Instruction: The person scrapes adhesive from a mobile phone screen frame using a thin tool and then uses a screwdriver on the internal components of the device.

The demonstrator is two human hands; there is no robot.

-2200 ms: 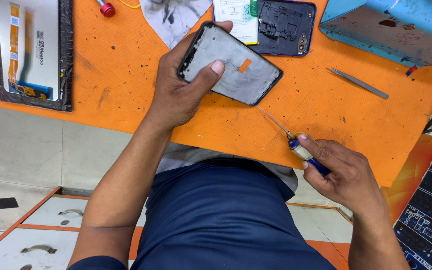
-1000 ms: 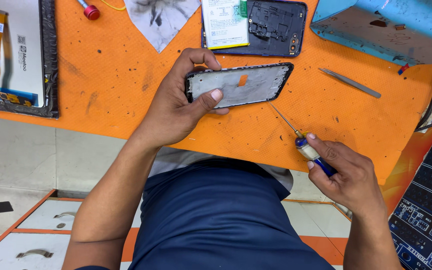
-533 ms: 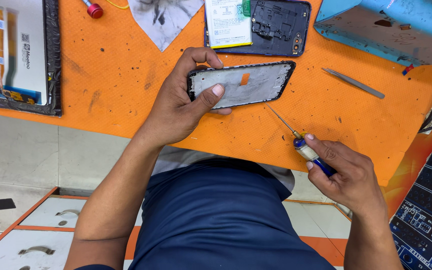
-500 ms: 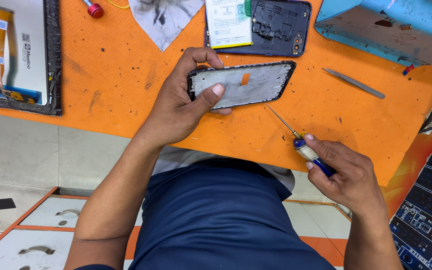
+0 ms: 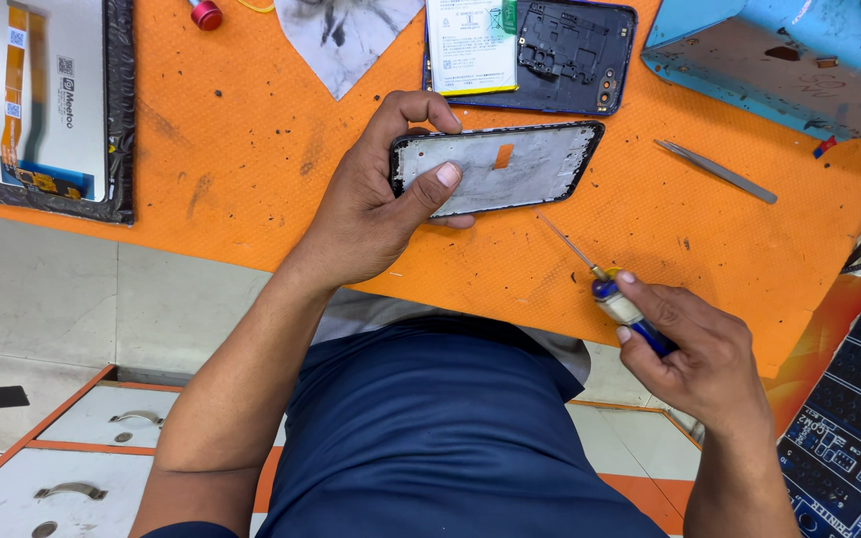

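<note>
Head view, worktop (image 5: 251, 169): orange mat fills the upper frame; its near edge runs across the person's lap, so both forearms can hang off it while the hands work above the surface.
Blue housing (image 5: 779, 60): a box-like shell at the far right corner, pushed well away from the hands, seemingly parked.
Display panel (image 5: 47, 100): lies face down at the far left, its orange flex cable on top, well apart from the work, likely kept there to spare it from knocks.
Back cover with battery (image 5: 530, 45): dark shell lying open side up just beyond the frame; a pale battery sits in its left part.
Phone frame (image 5: 495, 169): the stripped middle frame, tilted up on its long edge off the worktop, its inner grey plate turned toward the person, probably so the plate can be seen and reached.
Left hand (image 5: 371, 214): fingers clenched round the frame's left end, thumb (image 5: 430, 189) pressed on the plate, index curled over the top edge; this grip steadies it.
Right hand (image 5: 695, 349): fingers closed round the screwdriver handle, held low, near the worktop's edge.
Screwdriver (image 5: 610, 284): thin shaft points up-left toward the frame, tip just short of it, not touching.
Tweezers (image 5: 715, 171): lie flat to the right, within reach of the right hand.
</note>
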